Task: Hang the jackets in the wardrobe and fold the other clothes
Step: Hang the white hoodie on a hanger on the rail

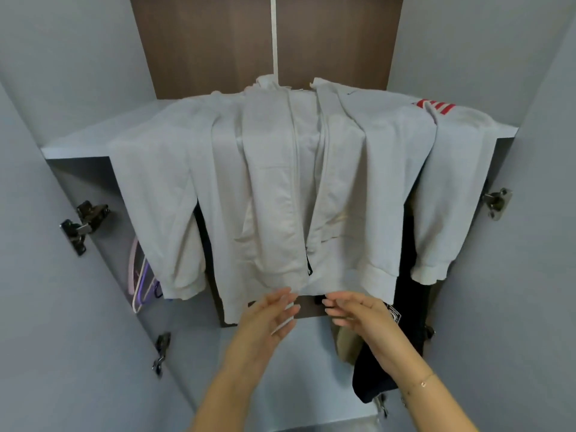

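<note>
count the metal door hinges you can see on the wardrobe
4: metal door hinges, two on the left door, upper and lower; one upper right; one low right, partly hidden. Others may be hidden.

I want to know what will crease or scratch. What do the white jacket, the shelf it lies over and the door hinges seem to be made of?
White jacket: soft matte knit, probably cotton fleece; ribbed cuffs, limp drape.
Shelf: smooth grey laminated board, judging by its flat square edge.
Hinges: shiny metal, glinting.

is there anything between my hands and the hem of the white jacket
Nothing visible. The left hand and right hand are open just below the white jacket hem, with only a small open gap between.
</note>
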